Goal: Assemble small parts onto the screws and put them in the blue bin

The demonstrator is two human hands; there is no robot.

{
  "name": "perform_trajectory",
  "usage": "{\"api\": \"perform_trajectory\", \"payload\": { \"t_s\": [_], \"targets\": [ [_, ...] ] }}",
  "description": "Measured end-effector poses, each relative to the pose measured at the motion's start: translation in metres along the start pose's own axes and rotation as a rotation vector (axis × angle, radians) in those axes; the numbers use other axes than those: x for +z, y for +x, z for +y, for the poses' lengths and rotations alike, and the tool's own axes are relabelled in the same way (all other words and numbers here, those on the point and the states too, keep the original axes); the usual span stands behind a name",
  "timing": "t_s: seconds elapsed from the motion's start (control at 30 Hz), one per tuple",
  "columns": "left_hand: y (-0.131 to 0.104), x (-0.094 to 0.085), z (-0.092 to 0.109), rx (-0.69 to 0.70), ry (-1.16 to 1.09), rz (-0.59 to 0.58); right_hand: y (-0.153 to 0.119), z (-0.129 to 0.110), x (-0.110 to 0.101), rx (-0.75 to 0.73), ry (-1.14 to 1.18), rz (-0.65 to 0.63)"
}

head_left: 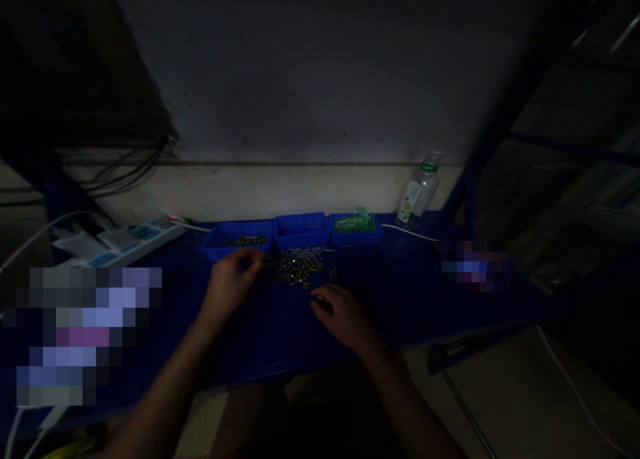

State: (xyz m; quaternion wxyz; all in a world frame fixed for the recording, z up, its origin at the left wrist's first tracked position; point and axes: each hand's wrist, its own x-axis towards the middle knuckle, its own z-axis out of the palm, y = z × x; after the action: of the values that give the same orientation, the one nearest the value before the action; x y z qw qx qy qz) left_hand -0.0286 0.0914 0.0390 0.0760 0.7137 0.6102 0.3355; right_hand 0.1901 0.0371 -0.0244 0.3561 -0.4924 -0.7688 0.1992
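Observation:
In the dim light, a pile of small metal parts lies on the blue table, brass-coloured pieces at its near side and thin silvery pins or screws at its far side. My left hand is left of the pile, in front of the left blue bin, its thumb and fingertips pressed together. Whatever they pinch is too dark to make out. Just in front of the pile, my right hand has its fingers curled towards the thumb. Its fingertips are in shadow. A few loose brass pieces lie beyond it.
Small brass-coloured parts fill the left bin. The middle blue bin holds a thin piece, the right blue bin green plastic packets. A clear bottle leans at the wall. A power strip stands left.

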Motion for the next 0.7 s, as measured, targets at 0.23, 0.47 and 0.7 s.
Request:
{"api": "perform_trajectory", "payload": {
  "t_s": [0.23,0.47,0.7],
  "targets": [
    [0.051,-0.009,-0.018,-0.061,0.34,0.068,0.008,0.013,0.006,0.301,-0.186,0.307],
    [-0.03,0.027,0.02,0.085,0.117,-0.227,0.011,0.01,0.005,0.349,-0.338,0.24],
    [-0.078,0.045,0.026,0.165,-0.027,-0.277,0.016,0.01,0.005,0.379,-0.36,0.219]
  ]
}}
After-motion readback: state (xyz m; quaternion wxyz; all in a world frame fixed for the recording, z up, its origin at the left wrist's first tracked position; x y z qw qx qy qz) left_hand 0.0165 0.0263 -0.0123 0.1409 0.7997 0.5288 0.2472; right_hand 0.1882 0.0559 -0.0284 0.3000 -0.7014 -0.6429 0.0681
